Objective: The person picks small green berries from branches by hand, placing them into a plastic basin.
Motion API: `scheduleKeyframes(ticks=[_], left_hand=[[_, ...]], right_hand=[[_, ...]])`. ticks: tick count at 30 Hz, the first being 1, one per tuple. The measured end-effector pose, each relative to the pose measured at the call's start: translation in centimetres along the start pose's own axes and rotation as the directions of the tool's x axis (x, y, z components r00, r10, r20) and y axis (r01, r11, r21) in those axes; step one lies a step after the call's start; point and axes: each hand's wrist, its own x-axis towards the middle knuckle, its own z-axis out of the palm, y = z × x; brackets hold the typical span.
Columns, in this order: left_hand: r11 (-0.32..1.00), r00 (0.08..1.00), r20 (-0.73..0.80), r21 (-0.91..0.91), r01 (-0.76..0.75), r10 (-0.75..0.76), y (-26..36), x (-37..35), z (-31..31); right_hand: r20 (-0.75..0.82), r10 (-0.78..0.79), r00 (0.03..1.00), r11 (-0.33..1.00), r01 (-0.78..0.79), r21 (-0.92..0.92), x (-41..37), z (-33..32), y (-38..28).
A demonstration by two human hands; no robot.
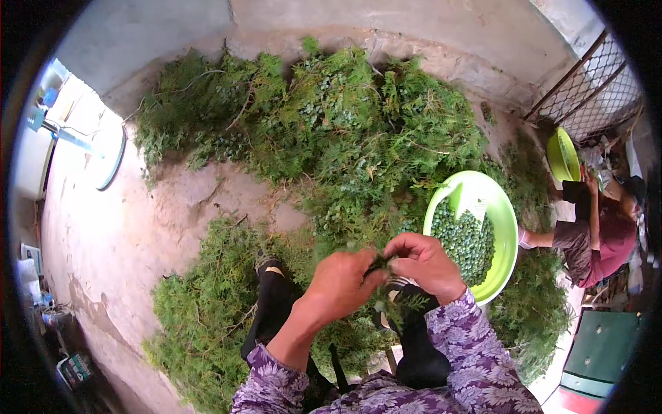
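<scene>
My left hand [345,279] is closed in a pinch on a small green conifer sprig [396,308] in front of my knees. My right hand [425,263] meets it from the other side, thumb and fingers pinched at the same sprig; the exact point they grip is partly hidden. Part of the sprig hangs below the hands, slightly blurred. Just right of my right hand stands a lime-green basin [512,238] holding many small bluish-green cones [463,241]. A pale green slotted piece [472,195] rests inside its far side.
Cut conifer branches [331,117] are heaped along the wall, with another pile [200,303] by my left foot. At right sits another person [607,234] near a second green basin [564,155]. A fan [110,155] stands at left, a dark green container [603,345] at lower right.
</scene>
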Motion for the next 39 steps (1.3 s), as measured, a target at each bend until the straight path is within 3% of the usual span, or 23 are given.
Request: scheduleKeyframes(ticks=[5, 8, 10, 11, 13, 14, 15, 16, 17, 18, 19, 20, 21, 22, 24, 26, 27, 28, 30, 34, 36, 37, 39], left_hand=[[0.987, 0.996, -0.075, 0.154, 0.055, -0.044, -0.1, 0.0, 0.1], [0.985, 0.995, -0.091, 0.166, 0.054, -0.039, 0.0, 0.0, 0.2], [0.987, 0.996, -0.086, 0.156, 0.046, -0.033, 0.2, 0.0, 0.3], [0.991, 0.995, -0.091, 0.121, 0.049, -0.039, 0.3, 0.0, 0.4], [0.995, 0.995, -0.085, 0.086, 0.05, -0.043, 0.6, 0.1, 0.3], [0.997, 0.997, -0.032, -0.044, 0.067, -0.069, 0.6, 0.1, 0.1], [0.981, 0.996, 0.025, -0.17, 0.092, -0.089, 0.7, 0.1, -0.1], [0.981, 0.995, 0.041, -0.166, 0.096, -0.09, 0.9, 0.0, -0.1], [0.911, 0.985, -0.013, -0.382, 0.152, -0.17, 1.1, 0.0, -0.2], [0.791, 0.964, -0.053, -0.584, 0.183, -0.262, 1.2, 0.1, -0.2], [0.75, 0.967, -0.085, -0.649, 0.13, -0.241, 0.7, 0.3, -0.5], [0.749, 0.966, -0.077, -0.647, 0.141, -0.248, 0.7, 0.5, -0.6], [0.57, 0.945, -0.049, -0.807, 0.154, -0.324, 1.0, 0.8, -1.0], [0.361, 0.92, -0.008, -0.921, 0.145, -0.391, 1.1, 0.9, -1.3], [0.302, 0.913, 0.035, -0.938, 0.17, -0.406, -0.8, 1.0, -0.8], [0.101, 0.906, 0.128, -0.978, 0.184, -0.404, -0.9, 1.0, -0.5], [0.093, 0.856, 0.11, -0.979, 0.18, -0.505, -0.8, 1.2, -0.1], [0.097, 0.857, 0.113, -0.978, 0.185, -0.502, -1.1, 1.3, 0.3], [-0.118, 0.844, 0.153, -0.987, 0.108, -0.513, -1.8, 1.6, 1.0], [-0.014, 0.916, 0.124, -0.992, 0.128, -0.382, -0.7, 2.3, 0.6], [0.002, 0.949, 0.227, -0.973, 0.233, -0.218, -2.1, 2.4, 0.8], [0.005, 0.95, 0.227, -0.972, 0.233, -0.215, -0.9, 2.5, 0.9], [0.372, 0.787, -0.034, -0.893, 0.253, -0.616, 2.5, 2.9, 1.2]], right_hand=[[0.016, 0.017, 1.0, 0.999, -0.016, -0.052, 1.3, 0.5, 0.3], [0.035, -0.115, 0.993, 0.985, 0.118, -0.13, 1.7, 0.4, 1.1], [0.003, -0.118, 0.993, 0.952, 0.114, -0.286, 1.6, 0.1, 1.5], [-0.003, -0.116, 0.993, 0.954, 0.11, -0.28, 1.6, 0.3, 1.4], [-0.049, -0.319, 0.946, 0.857, 0.266, -0.44, 1.5, 0.5, 0.9], [-0.06, -0.317, 0.947, 0.862, 0.261, -0.435, 1.6, 0.1, 1.1], [-0.161, -0.353, 0.922, 0.84, 0.237, -0.489, 2.0, -0.5, 1.5], [-0.259, -0.387, 0.885, 0.82, 0.202, -0.536, 2.5, -1.0, 2.0], [-0.267, -0.329, 0.906, 0.887, 0.199, -0.417, 2.8, -2.0, 2.3], [-0.267, -0.324, 0.908, 0.889, 0.196, -0.413, 2.6, -3.0, 2.1], [-0.23, -0.16, 0.96, 0.982, 0.179, 0.061, 2.3, -3.6, 1.3], [-0.12, -0.029, 0.992, 0.85, 0.088, 0.52, 2.1, -4.0, 1.0], [-0.107, -0.008, 0.994, 0.752, 0.077, 0.655, 2.1, -3.9, 1.2], [-0.104, -0.004, 0.995, 0.745, 0.073, 0.663, 2.0, -4.0, 1.4], [0.053, -0.071, 0.996, 0.581, -0.002, 0.814, 1.9, -4.3, 1.6], [0.065, -0.099, 0.993, 0.567, 0.003, 0.824, 1.9, -4.6, 1.8], [0.055, -0.109, 0.993, 0.58, 0.018, 0.815, 1.8, -4.7, 1.8], [0.044, -0.118, 0.992, 0.593, 0.035, 0.805, 1.8, -4.8, 1.8], [0.035, -0.141, 0.989, 0.591, 0.056, 0.805, 1.7, -4.9, 1.9], [0.008, -0.153, 0.988, 0.632, 0.092, 0.769, 1.8, -4.8, 1.8], [-0.005, -0.148, 0.989, 0.632, 0.098, 0.769, 1.8, -4.6, 1.7], [-0.025, -0.148, 0.989, 0.626, 0.113, 0.772, 1.7, -4.5, 1.4], [-0.046, -0.151, 0.988, 0.621, 0.131, 0.773, 1.4, -4.6, 1.1]])
